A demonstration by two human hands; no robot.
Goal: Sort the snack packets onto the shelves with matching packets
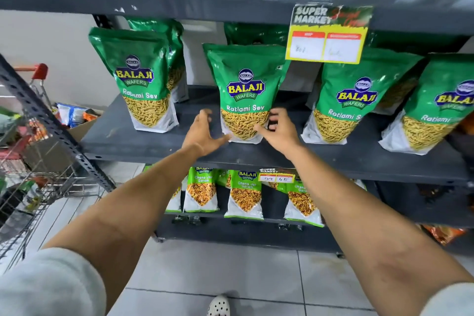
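Two bare forearms reach to a grey shelf (159, 141) where the left hand (202, 133) and right hand (278, 131), fingers spread wide, flank an upright green Ratlami Sev packet (245, 92) among 4 matching ones, apparently placed; next, likely fetching another from the trolley (33, 161).

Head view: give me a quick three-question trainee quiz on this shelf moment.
1. True or false: the middle Ratlami Sev packet stands upright on the middle shelf.
2. Which packets stand on the shelf below? A) Chana Jor Garam B) Ratlami Sev C) white bags
3. Fill in: the left hand and right hand are on either side of the packet's ____ end.

Key: 1 true; 2 A, the Chana Jor Garam packets; 3 bottom.
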